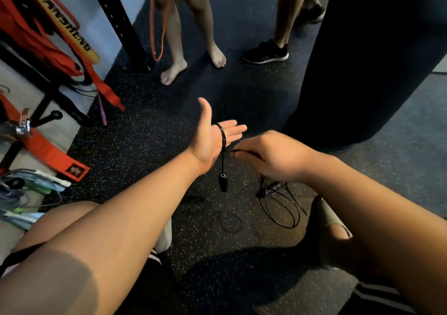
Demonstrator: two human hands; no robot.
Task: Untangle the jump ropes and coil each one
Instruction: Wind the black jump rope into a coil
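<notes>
My left hand (212,133) is held out flat, palm up, fingers straight. A thin black jump rope (223,138) loops across its palm, and the rope's black handle (223,182) dangles below the hand. Just to the right, my right hand (268,155) pinches the same rope between its fingertips. The rest of the black rope (280,206) lies in loose loops on the floor under my right wrist. An orange jump rope (159,24) hangs from above at the back.
Two other persons stand ahead, one barefoot (174,71), one in black shoes (266,52). A big black punching bag (362,61) fills the right. A black rack with orange straps (48,56) stands left. Light blue and green ropes (31,186) lie at my left knee.
</notes>
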